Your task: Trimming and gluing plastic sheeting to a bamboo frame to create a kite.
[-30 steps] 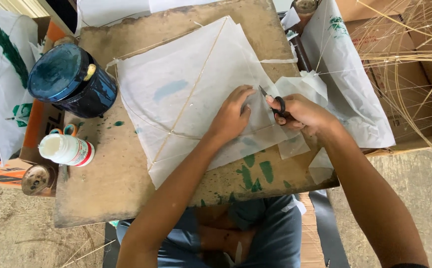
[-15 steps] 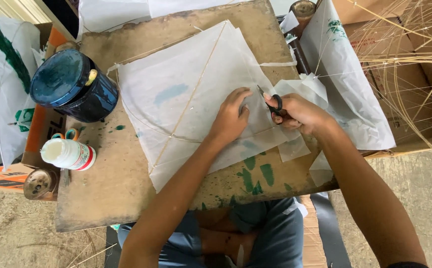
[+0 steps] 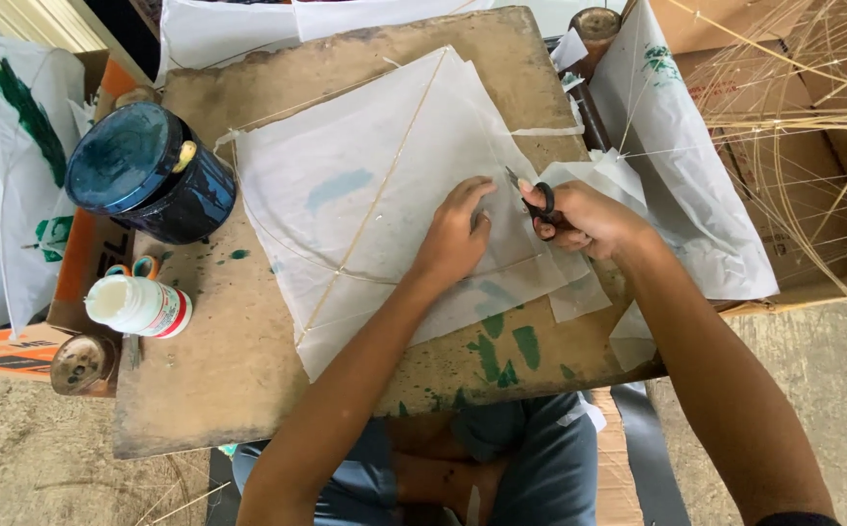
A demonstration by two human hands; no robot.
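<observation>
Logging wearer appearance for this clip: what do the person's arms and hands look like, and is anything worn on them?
Both arms are bare down to the left hand and right hand. No gloves, rings, watch or wristband show. Only a sliver of dark sleeve appears at the right upper arm, at the frame's bottom edge; the left arm leaves the frame with no sleeve in view.

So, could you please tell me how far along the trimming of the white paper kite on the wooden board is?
The thin white paper kite sheet already lies over its slender stick frame on the worn wooden board. In hand: the left hand presses the sheet flat while the right hand works black-handled scissors at its right edge. Loose paper offcuts lie there; how much edge remains uncut is unclear.
</observation>
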